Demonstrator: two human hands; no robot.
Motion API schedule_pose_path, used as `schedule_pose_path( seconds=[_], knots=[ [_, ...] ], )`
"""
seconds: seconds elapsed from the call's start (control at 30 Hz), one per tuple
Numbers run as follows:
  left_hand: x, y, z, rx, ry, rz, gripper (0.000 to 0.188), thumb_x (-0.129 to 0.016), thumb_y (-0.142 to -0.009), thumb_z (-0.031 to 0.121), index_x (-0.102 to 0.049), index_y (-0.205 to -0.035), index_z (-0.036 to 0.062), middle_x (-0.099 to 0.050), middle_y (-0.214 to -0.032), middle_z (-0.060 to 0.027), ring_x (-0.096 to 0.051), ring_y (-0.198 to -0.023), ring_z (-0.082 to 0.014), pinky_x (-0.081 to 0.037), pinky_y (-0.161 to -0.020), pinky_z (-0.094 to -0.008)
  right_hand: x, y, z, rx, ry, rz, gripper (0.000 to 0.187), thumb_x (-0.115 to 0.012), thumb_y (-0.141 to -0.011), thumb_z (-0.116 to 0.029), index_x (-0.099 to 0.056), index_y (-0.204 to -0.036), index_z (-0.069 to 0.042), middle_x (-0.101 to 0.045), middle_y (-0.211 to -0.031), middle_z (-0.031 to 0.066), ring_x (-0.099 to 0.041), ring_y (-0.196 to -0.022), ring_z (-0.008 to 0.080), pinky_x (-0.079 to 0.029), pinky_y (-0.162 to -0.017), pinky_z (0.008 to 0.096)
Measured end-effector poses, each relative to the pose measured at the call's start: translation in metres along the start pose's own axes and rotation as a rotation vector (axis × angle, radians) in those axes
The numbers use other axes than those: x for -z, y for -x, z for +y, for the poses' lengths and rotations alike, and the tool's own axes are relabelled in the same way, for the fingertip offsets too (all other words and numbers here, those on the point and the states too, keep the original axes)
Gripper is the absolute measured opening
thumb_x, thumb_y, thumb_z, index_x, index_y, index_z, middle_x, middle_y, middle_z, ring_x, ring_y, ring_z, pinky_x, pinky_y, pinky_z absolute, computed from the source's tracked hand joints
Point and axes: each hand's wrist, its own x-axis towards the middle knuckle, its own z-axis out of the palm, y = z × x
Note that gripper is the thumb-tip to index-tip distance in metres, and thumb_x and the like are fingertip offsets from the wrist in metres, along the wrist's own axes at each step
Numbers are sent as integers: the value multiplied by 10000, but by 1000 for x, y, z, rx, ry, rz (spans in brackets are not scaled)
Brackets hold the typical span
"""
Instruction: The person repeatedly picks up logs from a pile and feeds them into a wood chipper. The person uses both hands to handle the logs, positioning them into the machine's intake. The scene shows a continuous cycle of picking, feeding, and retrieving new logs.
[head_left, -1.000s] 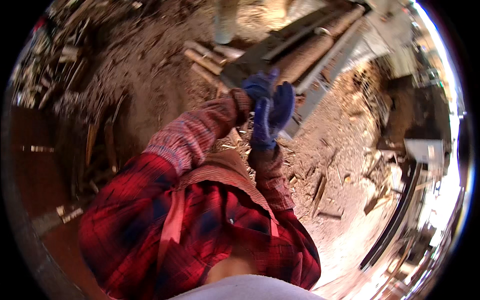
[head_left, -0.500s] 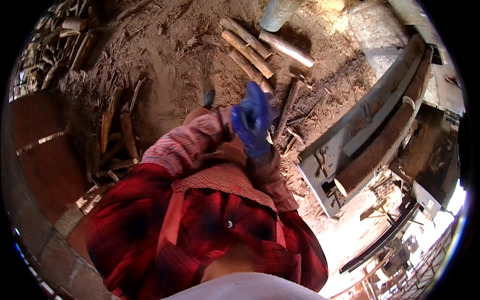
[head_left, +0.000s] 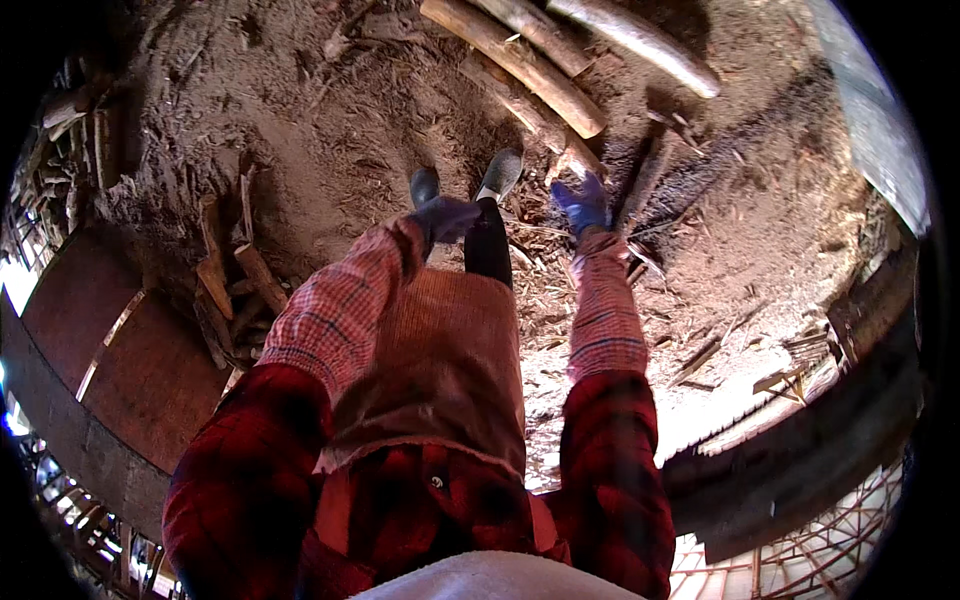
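Note:
My right hand (head_left: pixel 583 206), in a blue glove, reaches down at the near end of a slim log with patchy bark (head_left: pixel 540 118). Its fingers are spread, and I cannot tell whether they touch the wood. In front of my left knee is my left hand (head_left: pixel 446 217), also gloved in blue, its fingers stretched toward the right with nothing visible in them. Just beyond the slim log lies a thicker brown log (head_left: pixel 520 66). Another log (head_left: pixel 540 34) and a pale log (head_left: pixel 640 44) lie farther away on the ground.
A dark piece of wood (head_left: pixel 648 176) lies right of my right hand. Short split pieces (head_left: pixel 258 276) are heaped at left beside a rusty brown metal panel (head_left: pixel 160 380). Bark scraps and chips litter the dirt. A grey sheet (head_left: pixel 875 110) stands at far right.
My hands, close together before, have moved apart, the right one toward the logs. I have bent forward and the view has shifted; the metal trough with a log at right has left it.

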Motion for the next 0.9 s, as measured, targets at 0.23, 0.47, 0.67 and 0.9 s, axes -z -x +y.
schedule_pose_path(
  seconds=[0.23,0.47,0.67,0.9],
  knots=[
    [-78,-249,43,-89,255,-62,424,-811,-681,412,-654,-976,150,-575,-903,-32,-541,-898,-191,-458,-812,-394,-7,-182,91,222,539,-127,1125,-815,-592,-520,-260,-1421,1,-436,-1327,305,-471,-1212,410,-398,-1014,414],
    [-140,-351,95,-297,1030,-7,750,-791,-665,-10,-416,-1314,-11,-575,-1229,-134,-567,-1090,-243,-450,-939,-371,-42,-253,121,78,79,-451,1031,-904,-539,-326,-374,-1367,-12,-540,-1252,220,-548,-1137,301,-455,-955,380],
    [-114,-309,62,-446,918,-271,532,-728,-787,208,-511,-1251,65,-586,-1223,-103,-592,-1061,-239,-437,-962,-392,-30,-214,51,64,335,-513,970,-893,-537,-393,-444,-1301,2,-600,-1162,167,-579,-1058,293,-478,-902,367],
    [-41,-50,34,-385,1020,-280,488,-601,-894,347,-494,-1271,57,-590,-1183,-89,-593,-990,-216,-487,-881,-373,-20,-126,-90,-467,-695,-864,620,-868,-631,-263,-591,-1114,11,-656,-996,83,-631,-904,209,-505,-791,328]
  ],
)
